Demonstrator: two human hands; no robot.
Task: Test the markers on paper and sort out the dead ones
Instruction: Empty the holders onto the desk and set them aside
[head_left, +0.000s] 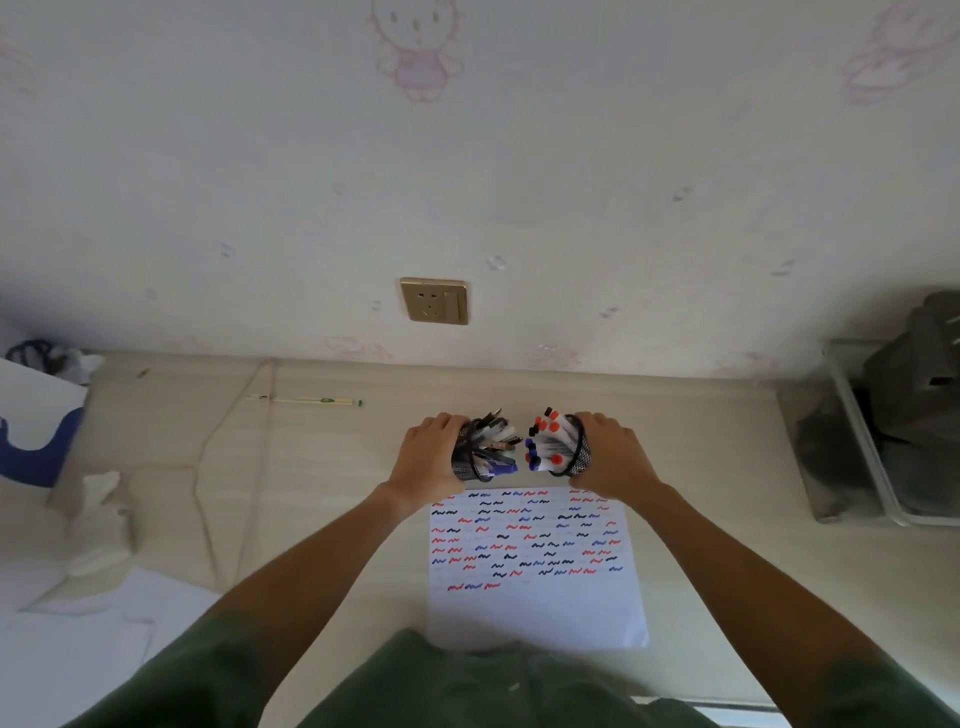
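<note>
Head view of a pale wooden desk (675, 441) against a wall. The left hand (434, 454) curls its fingers around a black mesh cup (464, 460) tipped toward 3 o'clock, its markers (496, 447) fanning out of the mouth. The right hand (608, 452) grips a second mesh cup (577, 457) tipped toward 9 o'clock, holding markers with red, blue and black caps (549, 441). The two mouths face each other, just apart. A paper (535, 608) lies at 6 o'clock of the cups, covered in rows of red, blue and black squiggles (519, 535). A wall socket (434, 300) sits at 12 o'clock. A clear tray (852, 447), contents perhaps dark fabric, stands at 3 o'clock; loose sheets (104, 613) lie at 8 o'clock.
</note>
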